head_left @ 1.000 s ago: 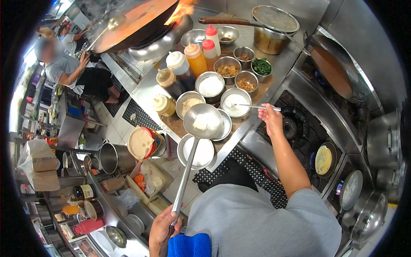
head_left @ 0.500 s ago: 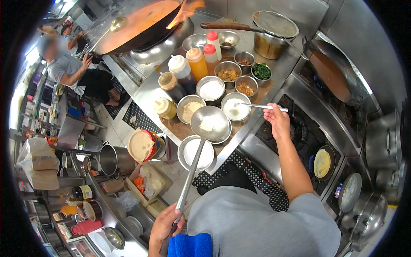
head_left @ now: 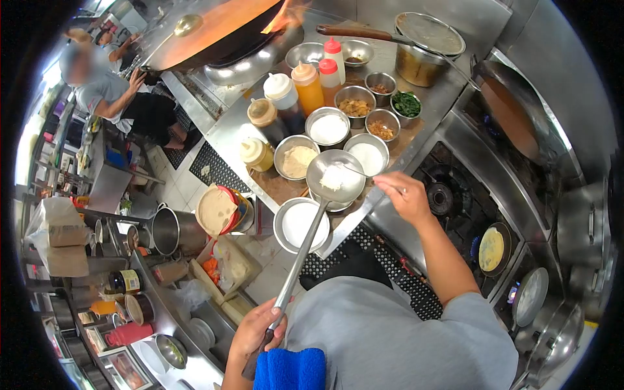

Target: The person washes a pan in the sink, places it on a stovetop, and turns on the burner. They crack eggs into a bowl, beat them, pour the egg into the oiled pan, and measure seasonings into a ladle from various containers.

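Observation:
My left hand (head_left: 263, 325) is wrapped round the dark handle end of a long metal ladle (head_left: 317, 170). Pale powder (head_left: 338, 177) lies in its bowl, which hangs above the near bowls. My right hand (head_left: 404, 196) pinches a small spoon, whose thin stem reaches over the ladle; its tip is hard to make out. Beside the ladle stand a bowl of white powder (head_left: 368, 156), another white-filled bowl (head_left: 327, 129) and a bowl of beige powder (head_left: 298, 160). Nearest my body is a larger bowl of white powder (head_left: 300, 225).
Squeeze bottles (head_left: 307, 87) and small bowls of toppings (head_left: 383, 125) stand behind. A flaming wok (head_left: 224, 32) is at the upper left, with another person (head_left: 110, 97) beside it. On the right, a pan with a yellow round (head_left: 493, 249) sits on the stove (head_left: 439, 195).
My right hand has brought the spoon left, from the white powder bowl to over the ladle. The ladle has shifted slightly right, and the whole view has moved a little.

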Demonstrator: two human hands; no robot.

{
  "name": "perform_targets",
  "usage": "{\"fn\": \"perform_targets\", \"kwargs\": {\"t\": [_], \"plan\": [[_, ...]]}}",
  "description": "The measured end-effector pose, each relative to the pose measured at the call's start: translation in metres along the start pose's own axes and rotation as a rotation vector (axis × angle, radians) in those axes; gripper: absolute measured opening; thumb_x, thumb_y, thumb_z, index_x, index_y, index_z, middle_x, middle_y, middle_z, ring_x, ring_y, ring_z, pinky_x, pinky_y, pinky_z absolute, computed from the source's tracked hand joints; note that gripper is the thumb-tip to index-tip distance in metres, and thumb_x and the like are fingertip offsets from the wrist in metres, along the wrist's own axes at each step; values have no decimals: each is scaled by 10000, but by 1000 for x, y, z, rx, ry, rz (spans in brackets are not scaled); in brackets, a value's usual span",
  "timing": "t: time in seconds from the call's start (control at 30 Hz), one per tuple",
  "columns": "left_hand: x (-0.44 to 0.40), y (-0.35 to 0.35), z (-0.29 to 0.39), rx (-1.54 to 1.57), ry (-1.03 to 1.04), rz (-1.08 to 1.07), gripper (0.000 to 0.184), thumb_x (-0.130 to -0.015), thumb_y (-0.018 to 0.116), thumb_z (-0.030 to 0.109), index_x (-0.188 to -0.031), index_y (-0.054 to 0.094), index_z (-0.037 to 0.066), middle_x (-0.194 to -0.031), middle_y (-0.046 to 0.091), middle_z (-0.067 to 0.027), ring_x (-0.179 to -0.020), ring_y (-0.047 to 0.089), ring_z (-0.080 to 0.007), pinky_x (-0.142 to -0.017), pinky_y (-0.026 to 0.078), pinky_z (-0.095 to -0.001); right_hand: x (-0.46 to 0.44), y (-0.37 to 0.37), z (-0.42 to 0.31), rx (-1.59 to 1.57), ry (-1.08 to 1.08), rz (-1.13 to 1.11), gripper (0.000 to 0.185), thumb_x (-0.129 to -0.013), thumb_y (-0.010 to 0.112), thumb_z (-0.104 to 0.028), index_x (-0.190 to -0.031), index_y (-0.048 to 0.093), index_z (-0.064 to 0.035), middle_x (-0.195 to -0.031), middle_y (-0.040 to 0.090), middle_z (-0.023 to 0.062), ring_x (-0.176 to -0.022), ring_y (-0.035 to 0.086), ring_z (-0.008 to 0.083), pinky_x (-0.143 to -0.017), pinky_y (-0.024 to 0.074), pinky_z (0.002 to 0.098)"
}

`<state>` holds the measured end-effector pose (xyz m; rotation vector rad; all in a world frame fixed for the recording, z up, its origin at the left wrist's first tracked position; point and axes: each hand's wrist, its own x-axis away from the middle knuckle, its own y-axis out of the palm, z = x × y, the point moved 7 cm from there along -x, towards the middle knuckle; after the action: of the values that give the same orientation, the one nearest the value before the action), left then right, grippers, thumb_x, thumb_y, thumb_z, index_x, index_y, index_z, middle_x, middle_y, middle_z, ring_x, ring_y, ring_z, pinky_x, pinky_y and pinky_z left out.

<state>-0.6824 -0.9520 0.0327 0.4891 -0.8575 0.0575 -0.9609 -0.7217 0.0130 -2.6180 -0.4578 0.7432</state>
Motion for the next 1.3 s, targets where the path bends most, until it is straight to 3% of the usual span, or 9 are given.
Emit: {"fn": "perform_targets", "kwargs": {"t": [0.13,0.3,0.4,0.57,0.67,0.83,0.9,1.0,1.3], "plan": [[0,0,0,21,10,-7,435,-949,451,290,-1270,432,-3,-578,445,-46,-335,353,-97,-327,267,-213,-2,-21,-13,-2,-73,133,137,-820,606,-31,-942,666,-10,-845,665,117,-767,641,215,-693,496,296],[6,-10,-3,42,60,56,441,-941,465,294,-1263,438,-7,-574,452,-52,-336,355,-103,-330,271,-219,-4,-38,36,7,267,378,166,-883,562,-95,-932,639,43,-857,672,122,-724,640,143,-651,511,263],[12,-13,-3,67,83,47,436,-942,462,286,-1262,441,-9,-574,460,-56,-364,375,-103,-334,277,-218,32,4,141,-474,744,356,352,-896,560,-307,-1025,591,19,-788,658,90,-600,605,129,-548,493,238],[26,-21,-15,2,137,76,494,-924,480,328,-1265,436,-26,-578,462,-52,-457,408,-97,-408,306,-220,54,26,119,-477,1067,-147,304,-901,553,-272,-1049,583,-8,-774,639,67,-549,553,73,-454,427,193],[33,-19,-23,-18,148,93,541,-907,498,364,-1267,432,-34,-587,463,-44,-503,417,-96,-464,318,-220,-3,29,71,-552,786,-314,282,-902,554,-253,-1048,586,-14,-751,630,55,-541,545,69,-442,407,186],[46,-10,-44,51,174,171,626,-856,588,371,-1303,402,-26,-583,450,-24,-467,373,-78,-434,268,-203,-152,28,111,-389,407,-54,269,-871,583,-220,-1039,578,-10,-733,599,25,-583,536,77,-512,433,221],[53,-2,-53,165,167,239,629,-836,613,345,-1292,414,-40,-604,448,-18,-499,376,-80,-456,270,-215,-209,36,166,-35,293,73,422,-769,668,-240,-1103,569,0,-909,660,114,-819,633,212,-725,495,304],[62,21,-36,109,246,371,454,-861,585,313,-1164,521,-20,-704,468,61,-572,392,-30,-482,280,-185,-267,77,218,235,196,55,628,-702,725,-293,-1209,489,-8,-1109,616,168,-1017,598,267,-889,447,362],[49,29,-48,306,176,336,590,-813,618,247,-1277,427,-63,-620,432,-1,-541,377,-84,-484,279,-225,-286,93,216,148,266,87,648,-664,742,-340,-1200,503,-64,-1121,604,181,-1047,580,317,-890,444,387]]}}
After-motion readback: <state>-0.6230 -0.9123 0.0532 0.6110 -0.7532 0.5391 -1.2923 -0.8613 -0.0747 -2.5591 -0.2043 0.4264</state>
